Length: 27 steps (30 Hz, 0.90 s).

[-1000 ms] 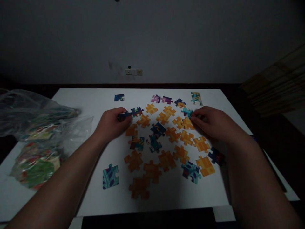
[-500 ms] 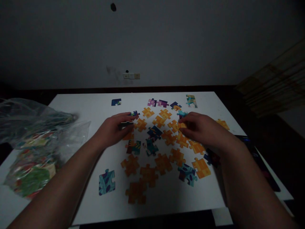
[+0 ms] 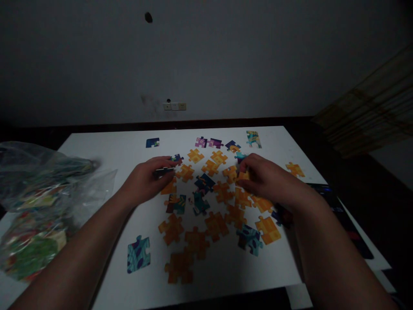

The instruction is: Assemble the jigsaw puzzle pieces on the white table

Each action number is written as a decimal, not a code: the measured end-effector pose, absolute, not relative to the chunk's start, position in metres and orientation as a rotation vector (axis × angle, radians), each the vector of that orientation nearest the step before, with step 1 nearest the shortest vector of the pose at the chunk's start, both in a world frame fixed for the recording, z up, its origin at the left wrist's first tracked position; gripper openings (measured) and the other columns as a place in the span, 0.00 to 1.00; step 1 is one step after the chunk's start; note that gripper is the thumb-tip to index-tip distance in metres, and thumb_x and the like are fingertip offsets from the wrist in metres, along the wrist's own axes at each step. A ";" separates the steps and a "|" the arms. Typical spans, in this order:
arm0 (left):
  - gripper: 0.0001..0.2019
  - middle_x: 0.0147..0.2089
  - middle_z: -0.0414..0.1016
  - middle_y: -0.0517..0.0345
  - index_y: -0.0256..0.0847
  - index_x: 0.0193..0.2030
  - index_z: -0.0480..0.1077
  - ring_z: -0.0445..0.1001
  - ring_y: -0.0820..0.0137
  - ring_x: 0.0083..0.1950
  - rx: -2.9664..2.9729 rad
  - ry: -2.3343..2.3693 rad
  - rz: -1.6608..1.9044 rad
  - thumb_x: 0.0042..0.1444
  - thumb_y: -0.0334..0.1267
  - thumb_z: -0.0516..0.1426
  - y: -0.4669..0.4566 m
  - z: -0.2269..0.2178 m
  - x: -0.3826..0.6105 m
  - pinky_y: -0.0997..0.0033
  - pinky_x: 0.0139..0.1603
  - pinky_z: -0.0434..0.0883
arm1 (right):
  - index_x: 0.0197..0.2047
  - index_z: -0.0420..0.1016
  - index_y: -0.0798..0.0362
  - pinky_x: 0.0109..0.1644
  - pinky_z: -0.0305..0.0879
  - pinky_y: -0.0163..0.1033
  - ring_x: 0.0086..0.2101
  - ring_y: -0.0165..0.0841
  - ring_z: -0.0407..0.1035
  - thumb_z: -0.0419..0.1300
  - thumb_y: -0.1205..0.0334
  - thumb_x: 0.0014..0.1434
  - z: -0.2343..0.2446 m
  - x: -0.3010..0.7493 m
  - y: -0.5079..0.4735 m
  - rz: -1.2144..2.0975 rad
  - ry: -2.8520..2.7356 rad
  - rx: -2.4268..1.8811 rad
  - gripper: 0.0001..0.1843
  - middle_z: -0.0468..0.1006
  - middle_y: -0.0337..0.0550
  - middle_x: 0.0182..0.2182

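Note:
My left hand (image 3: pixel 145 178) is closed in a pinch on a dark jigsaw piece (image 3: pixel 163 172), seen nearly edge-on between thumb and fingers. Just past its fingertips lies a dark blue piece (image 3: pixel 177 159). My right hand (image 3: pixel 263 176) bends over the right side of the spread, thumb and index finger at either side of an orange jigsaw piece (image 3: pixel 243 175); the hand partly hides their contact. A teal piece (image 3: pixel 240 156) shows beyond its fingers. Between my hands lie loose orange pieces (image 3: pixel 211 167), a navy piece (image 3: pixel 204 183) and a teal piece (image 3: pixel 199 203).
Clear plastic bags (image 3: pixel 48 206) with colourful contents lie on the white table's (image 3: pixel 226 275) left side. A dark flat device (image 3: pixel 345 224) lies by the right edge. Separate pieces include a blue corner (image 3: pixel 152 143), a teal corner (image 3: pixel 138 255) and a joined-looking pink-purple pair (image 3: pixel 209 142).
The view has shifted slightly, so everything sits a little lower and further left. Both hands keep nearly the same pose and place over the pieces.

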State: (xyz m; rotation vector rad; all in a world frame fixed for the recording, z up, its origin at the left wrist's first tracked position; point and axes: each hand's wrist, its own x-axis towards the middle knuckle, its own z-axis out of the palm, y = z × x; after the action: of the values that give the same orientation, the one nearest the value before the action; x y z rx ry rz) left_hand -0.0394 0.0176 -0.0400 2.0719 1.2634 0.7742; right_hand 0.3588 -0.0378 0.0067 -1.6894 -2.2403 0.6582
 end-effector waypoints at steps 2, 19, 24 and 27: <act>0.14 0.64 0.88 0.44 0.46 0.52 0.85 0.81 0.46 0.73 2.084 1.245 0.772 0.67 0.51 0.67 0.018 -0.040 -0.040 0.39 0.76 0.76 | 0.45 0.77 0.46 0.39 0.66 0.44 0.34 0.40 0.75 0.65 0.55 0.68 0.011 0.360 -0.040 0.789 -2.213 -1.711 0.05 0.83 0.43 0.37; 0.17 0.35 0.86 0.52 0.40 0.42 0.83 0.81 0.67 0.33 1.356 1.259 1.114 0.59 0.51 0.75 0.013 -0.027 -0.027 0.69 0.35 0.76 | 0.67 0.86 0.53 0.61 0.73 0.64 0.60 0.65 0.75 0.57 0.53 0.74 -0.025 0.402 -0.011 -0.092 -1.950 -2.232 0.27 0.82 0.68 0.61; 0.18 0.41 0.89 0.47 0.35 0.45 0.82 0.82 0.69 0.31 0.943 0.946 1.125 0.50 0.42 0.76 0.009 -0.021 -0.017 0.73 0.30 0.74 | 0.65 0.87 0.54 0.66 0.72 0.64 0.61 0.62 0.74 0.55 0.54 0.76 -0.024 0.385 -0.005 -0.083 -1.971 -2.045 0.26 0.85 0.62 0.61; 0.18 0.41 0.89 0.43 0.32 0.46 0.83 0.85 0.64 0.34 0.910 0.869 1.115 0.52 0.42 0.73 0.008 -0.021 -0.016 0.70 0.32 0.78 | 0.70 0.83 0.54 0.70 0.71 0.59 0.62 0.57 0.77 0.53 0.56 0.78 -0.025 0.362 0.011 0.077 -2.142 -1.933 0.26 0.86 0.59 0.63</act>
State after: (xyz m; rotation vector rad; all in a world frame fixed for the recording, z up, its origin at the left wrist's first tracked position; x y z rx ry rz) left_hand -0.0159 0.0079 -0.0206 0.9105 0.8694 1.1147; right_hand 0.3618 0.0105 -0.0246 -1.9332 -2.1425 0.0768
